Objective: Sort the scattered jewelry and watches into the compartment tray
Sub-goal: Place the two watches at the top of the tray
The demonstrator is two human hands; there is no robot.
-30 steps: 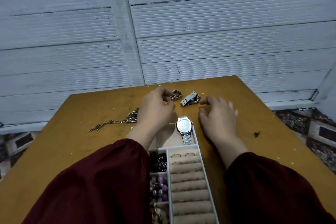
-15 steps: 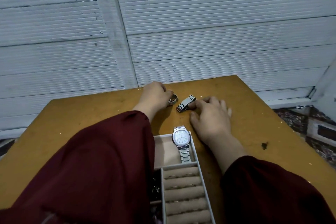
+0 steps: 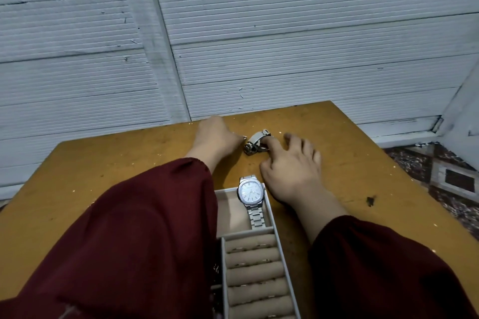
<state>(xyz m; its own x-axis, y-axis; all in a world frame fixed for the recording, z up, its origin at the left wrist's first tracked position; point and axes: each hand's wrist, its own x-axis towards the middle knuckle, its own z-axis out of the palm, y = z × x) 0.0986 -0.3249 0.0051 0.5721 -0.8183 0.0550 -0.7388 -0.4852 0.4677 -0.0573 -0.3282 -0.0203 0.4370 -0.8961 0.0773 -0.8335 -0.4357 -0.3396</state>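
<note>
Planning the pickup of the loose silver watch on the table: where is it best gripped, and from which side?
I'd pinch the loose watch across its raised band, from above on the right: the bracelet loops up off the table, and the right hand touches that side.

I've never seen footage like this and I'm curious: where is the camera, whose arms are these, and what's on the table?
No machine here: a person wears one wide-angle camera on the head, looking down at their own bare hands, so there is only this view. The left hand and right hand reach across a brown table. Between them lies a silver watch band, looped; the right forefinger touches it. The left hand's fingers curl beside it with tips hidden, so I cannot tell whether they hold it. Nearer the person stands a compartment tray: a silver watch with a pale dial lies in one compartment, and thin rings sit between padded rolls in another.
</note>
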